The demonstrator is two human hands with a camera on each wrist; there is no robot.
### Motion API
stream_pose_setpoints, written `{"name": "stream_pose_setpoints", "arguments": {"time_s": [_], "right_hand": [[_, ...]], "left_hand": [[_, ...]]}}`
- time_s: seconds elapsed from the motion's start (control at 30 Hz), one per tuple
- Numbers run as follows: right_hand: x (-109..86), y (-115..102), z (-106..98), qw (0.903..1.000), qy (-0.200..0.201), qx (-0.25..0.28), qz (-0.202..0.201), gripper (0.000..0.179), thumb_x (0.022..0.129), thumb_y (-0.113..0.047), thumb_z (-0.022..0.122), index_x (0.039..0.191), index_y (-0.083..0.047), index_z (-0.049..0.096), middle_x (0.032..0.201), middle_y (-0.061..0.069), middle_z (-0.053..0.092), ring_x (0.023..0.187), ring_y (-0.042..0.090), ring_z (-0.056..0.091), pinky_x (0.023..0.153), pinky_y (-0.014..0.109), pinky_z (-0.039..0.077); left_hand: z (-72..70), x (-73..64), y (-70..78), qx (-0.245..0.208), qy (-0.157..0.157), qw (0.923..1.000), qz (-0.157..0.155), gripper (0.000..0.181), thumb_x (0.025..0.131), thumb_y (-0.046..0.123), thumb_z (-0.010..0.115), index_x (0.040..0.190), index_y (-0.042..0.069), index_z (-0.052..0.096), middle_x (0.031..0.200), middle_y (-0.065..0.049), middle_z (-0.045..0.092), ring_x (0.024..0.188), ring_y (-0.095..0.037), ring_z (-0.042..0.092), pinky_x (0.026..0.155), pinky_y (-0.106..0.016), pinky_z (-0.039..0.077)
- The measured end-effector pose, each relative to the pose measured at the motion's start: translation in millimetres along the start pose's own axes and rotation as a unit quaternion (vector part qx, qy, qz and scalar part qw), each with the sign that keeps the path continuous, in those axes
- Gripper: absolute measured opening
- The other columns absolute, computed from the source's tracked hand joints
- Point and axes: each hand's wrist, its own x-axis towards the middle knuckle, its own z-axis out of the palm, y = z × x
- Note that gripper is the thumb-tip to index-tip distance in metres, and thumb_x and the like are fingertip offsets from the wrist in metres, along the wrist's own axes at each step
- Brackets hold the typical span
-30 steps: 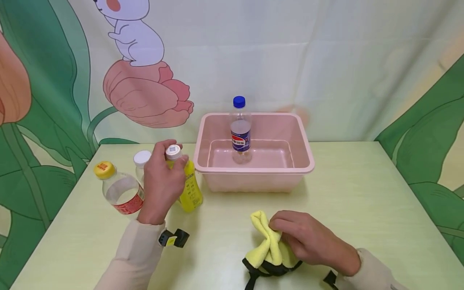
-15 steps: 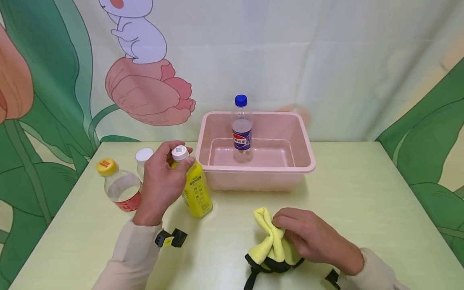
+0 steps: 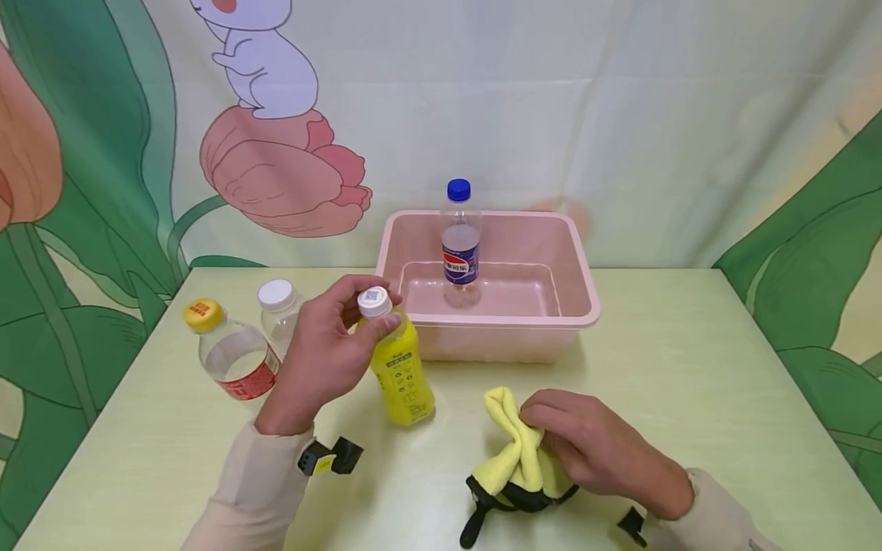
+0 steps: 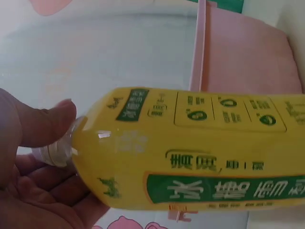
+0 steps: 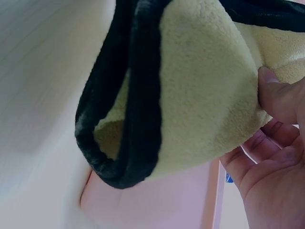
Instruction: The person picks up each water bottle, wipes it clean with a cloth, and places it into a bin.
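While the left hand point(image 3: 324, 348) pinches the yellow bottle point(image 3: 402, 373) only by its white cap point(image 3: 375, 301), the tilted bottle, near the pink tub point(image 3: 586, 283) on the table point(image 3: 689, 367), could slip. The right hand point(image 3: 592, 451) grips the yellow cloth point(image 3: 513, 459), fingers curled round it.

The left hand point(image 3: 324, 348) covers the neck of the yellow bottle point(image 3: 403, 375) and part of the white-capped bottle point(image 3: 279, 310) behind it. The right hand point(image 3: 592, 451) hides much of the yellow cloth point(image 3: 513, 459). In the left wrist view the yellow bottle's base runs off the right edge.
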Motion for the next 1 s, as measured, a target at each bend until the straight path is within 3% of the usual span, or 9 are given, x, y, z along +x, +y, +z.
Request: {"name": "stream_pose_setpoints", "arguments": {"time_s": [0.2,0.43,0.7,1.0], "right_hand": [[-0.4,2,-3,1.0000,0.008,0.002,0.000,0.037,0.073,0.016,0.052,0.098,-0.009,0.063,0.100,-0.003,0.065,0.091,0.009,0.064,0.084,0.019,0.054],[-1.6,0,-9,0.9998,0.013,0.001,0.016,0.037,0.074,0.016,0.054,0.099,-0.010,0.063,0.100,-0.003,0.066,0.092,0.009,0.064,0.085,0.019,0.053],[-2.6,2,-19,0.9989,0.021,-0.012,0.041,0.036,0.076,0.016,0.059,0.099,-0.010,0.065,0.101,-0.002,0.067,0.090,0.009,0.063,0.084,0.018,0.053],[1.0,6,-33,0.9975,0.052,-0.018,0.044,0.033,0.076,0.015,0.060,0.100,-0.007,0.067,0.099,0.003,0.068,0.090,0.013,0.062,0.083,0.019,0.053]], "left_hand": [[11.2,0.6,0.8,-0.023,-0.046,0.9973,0.052,0.030,0.089,0.001,0.069,0.118,0.008,0.061,0.112,-0.010,0.070,0.108,-0.023,0.067,0.104,-0.047,0.051],[32.4,1.6,3.9,-0.048,-0.100,0.9877,0.110,0.030,0.089,0.002,0.069,0.117,0.010,0.061,0.110,-0.010,0.070,0.105,-0.019,0.066,0.102,-0.043,0.053],[50.6,9.3,9.4,-0.067,-0.137,0.9810,0.120,0.032,0.089,0.000,0.067,0.120,0.009,0.060,0.110,-0.011,0.069,0.110,-0.020,0.065,0.102,-0.039,0.053],[66.6,13.8,9.8,-0.079,-0.155,0.9725,0.155,0.025,0.089,0.000,0.068,0.111,0.006,0.060,0.106,-0.012,0.068,0.105,-0.021,0.065,0.101,-0.034,0.054]]}}
